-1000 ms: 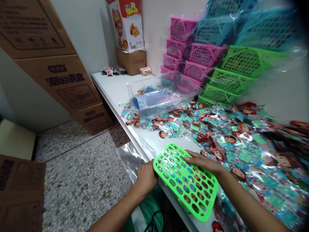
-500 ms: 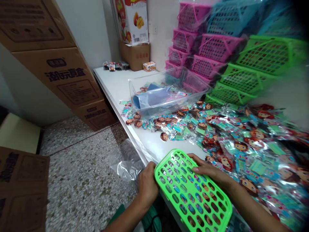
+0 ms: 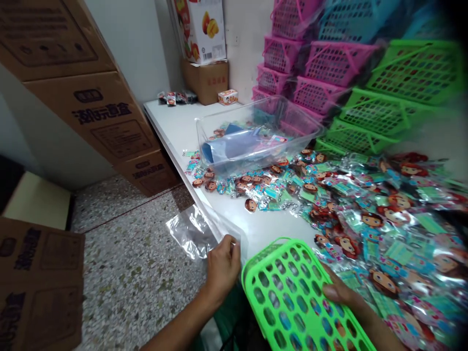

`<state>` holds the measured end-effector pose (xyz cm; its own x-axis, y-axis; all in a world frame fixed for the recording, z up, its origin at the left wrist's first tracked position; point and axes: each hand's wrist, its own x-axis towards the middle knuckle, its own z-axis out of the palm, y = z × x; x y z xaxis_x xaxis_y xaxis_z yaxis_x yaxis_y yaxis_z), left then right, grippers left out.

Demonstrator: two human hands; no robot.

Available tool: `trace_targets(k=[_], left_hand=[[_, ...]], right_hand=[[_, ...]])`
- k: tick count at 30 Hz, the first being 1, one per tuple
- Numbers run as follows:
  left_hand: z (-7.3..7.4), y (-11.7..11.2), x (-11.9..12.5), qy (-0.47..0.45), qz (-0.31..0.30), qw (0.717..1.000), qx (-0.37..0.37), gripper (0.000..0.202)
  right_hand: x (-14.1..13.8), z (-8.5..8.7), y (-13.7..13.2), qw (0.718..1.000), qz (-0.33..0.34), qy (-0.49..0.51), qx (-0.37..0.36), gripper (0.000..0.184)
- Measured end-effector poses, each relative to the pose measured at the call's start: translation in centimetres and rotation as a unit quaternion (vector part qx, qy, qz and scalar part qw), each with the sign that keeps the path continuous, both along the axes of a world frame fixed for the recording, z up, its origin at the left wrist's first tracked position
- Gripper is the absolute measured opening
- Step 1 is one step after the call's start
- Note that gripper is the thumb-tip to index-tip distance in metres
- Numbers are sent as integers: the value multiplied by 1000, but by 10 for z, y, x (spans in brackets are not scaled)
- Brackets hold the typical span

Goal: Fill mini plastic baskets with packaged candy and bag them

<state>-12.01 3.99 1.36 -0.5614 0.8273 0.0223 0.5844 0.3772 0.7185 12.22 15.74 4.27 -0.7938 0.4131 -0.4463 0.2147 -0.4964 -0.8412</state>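
Note:
My left hand (image 3: 224,265) is closed in a pinch on a clear plastic bag (image 3: 192,234) that hangs over the table's front edge. My right hand (image 3: 343,292) grips the far right side of a bright green plastic basket (image 3: 307,297), thumb on its lidded top with oval holes. Colourful packets show through those holes. The basket is tilted at the near edge of the table, and its lower end is cut off by the frame. Beside it lie many small packaged character keychains (image 3: 373,234) in clear wrappers.
A clear plastic tub (image 3: 300,141) with blue sheets and packets stands on the white table (image 3: 164,117). Pink baskets (image 3: 325,63), green baskets (image 3: 383,112) and blue ones are stacked along the wall. Cardboard boxes (image 3: 109,114) rise at left; others sit at the table's far end.
My left hand has left the basket's side and now pinches the bag, which is spread farther over the table edge. The basket has moved right and toward me with my right hand.

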Motion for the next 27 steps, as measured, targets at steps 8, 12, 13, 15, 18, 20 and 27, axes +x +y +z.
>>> trace_targets(k=[8, 12, 13, 15, 18, 20, 27], left_hand=[[16, 42, 15, 57, -77, 994, 47, 22], [18, 57, 24, -25, -126, 990, 58, 22], [19, 55, 23, -51, -142, 987, 62, 23], [21, 45, 18, -98, -170, 978, 70, 25], [25, 25, 7, -148, -183, 969, 73, 27], [28, 16, 0, -182, -187, 962, 75, 29], [36, 7, -5, -129, -219, 963, 86, 22]], right_hand=[[-29, 41, -61, 981, 2, 195, -6, 95], [-42, 50, -68, 973, 25, 228, -12, 94], [-41, 49, -67, 973, 28, 228, -17, 93], [-34, 44, -64, 975, 25, 220, -31, 91], [-23, 36, -61, 975, -4, 215, -51, 86], [-19, 31, -59, 976, -29, 212, -50, 84], [-16, 24, -49, 988, -7, 149, 42, 75]])
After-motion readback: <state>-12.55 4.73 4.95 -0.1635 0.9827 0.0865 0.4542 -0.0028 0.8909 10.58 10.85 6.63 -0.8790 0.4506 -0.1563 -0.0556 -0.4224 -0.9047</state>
